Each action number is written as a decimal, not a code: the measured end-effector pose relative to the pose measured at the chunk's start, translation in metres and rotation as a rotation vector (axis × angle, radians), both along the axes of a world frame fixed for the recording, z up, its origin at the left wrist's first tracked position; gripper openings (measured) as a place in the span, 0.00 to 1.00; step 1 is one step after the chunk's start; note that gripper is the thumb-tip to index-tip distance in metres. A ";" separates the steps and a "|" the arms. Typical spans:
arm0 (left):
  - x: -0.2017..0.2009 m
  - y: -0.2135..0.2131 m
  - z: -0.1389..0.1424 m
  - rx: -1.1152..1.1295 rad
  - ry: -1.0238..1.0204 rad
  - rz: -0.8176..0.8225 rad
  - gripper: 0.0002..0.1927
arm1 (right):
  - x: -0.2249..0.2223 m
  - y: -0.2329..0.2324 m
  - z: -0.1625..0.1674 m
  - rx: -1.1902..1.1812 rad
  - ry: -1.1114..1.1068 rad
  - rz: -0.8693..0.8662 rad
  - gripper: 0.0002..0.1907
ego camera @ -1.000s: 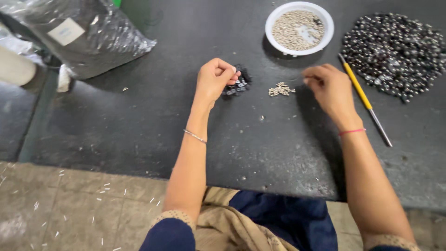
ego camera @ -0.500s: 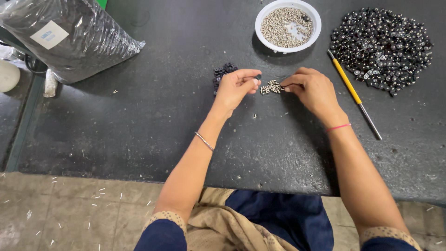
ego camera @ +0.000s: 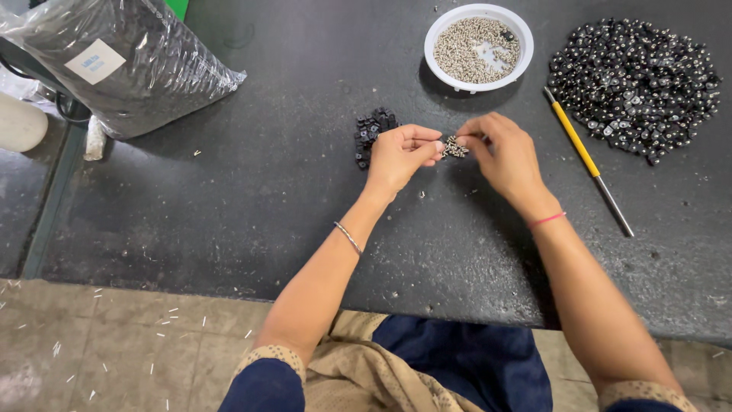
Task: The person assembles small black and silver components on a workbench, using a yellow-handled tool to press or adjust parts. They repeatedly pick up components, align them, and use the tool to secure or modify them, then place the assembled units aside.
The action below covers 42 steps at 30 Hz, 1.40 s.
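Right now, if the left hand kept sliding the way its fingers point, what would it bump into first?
The left hand points rightward, so it would probably meet the little cluster of silver metal bits first, with the right hand just behind. They look almost touching already.

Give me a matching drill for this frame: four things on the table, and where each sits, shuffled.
Things:
1. white bowl
2. yellow-handled tool
3. plastic bag
4. small pile of black parts

Places:
A. far left of the table
B. just left of the left hand
C. top centre, holding silver bits
D. right of the right hand, lying diagonally

Pairs: 1-C, 2-D, 3-A, 4-B
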State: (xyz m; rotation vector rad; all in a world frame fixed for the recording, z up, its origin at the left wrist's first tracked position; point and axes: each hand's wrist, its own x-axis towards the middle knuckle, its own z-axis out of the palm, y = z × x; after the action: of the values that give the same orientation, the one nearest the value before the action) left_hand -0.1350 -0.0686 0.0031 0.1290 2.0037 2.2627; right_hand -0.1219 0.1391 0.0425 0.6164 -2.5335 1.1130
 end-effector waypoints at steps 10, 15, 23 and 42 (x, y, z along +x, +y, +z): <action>0.005 0.002 0.010 -0.058 0.022 0.006 0.09 | 0.006 -0.010 0.009 -0.038 0.027 0.048 0.06; 0.004 0.003 0.006 -0.079 0.080 -0.011 0.09 | 0.004 -0.012 0.005 -0.100 -0.041 0.036 0.07; 0.007 0.011 0.001 -0.011 0.112 -0.037 0.07 | 0.001 -0.009 -0.005 -0.225 -0.186 0.023 0.07; -0.002 -0.002 0.011 0.147 0.093 0.082 0.08 | -0.002 0.017 0.010 0.121 -0.136 -0.029 0.10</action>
State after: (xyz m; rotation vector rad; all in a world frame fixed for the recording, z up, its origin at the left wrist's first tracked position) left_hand -0.1367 -0.0709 0.0145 0.1715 1.9174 2.4990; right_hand -0.1243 0.1561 0.0529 0.5488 -2.7337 1.0301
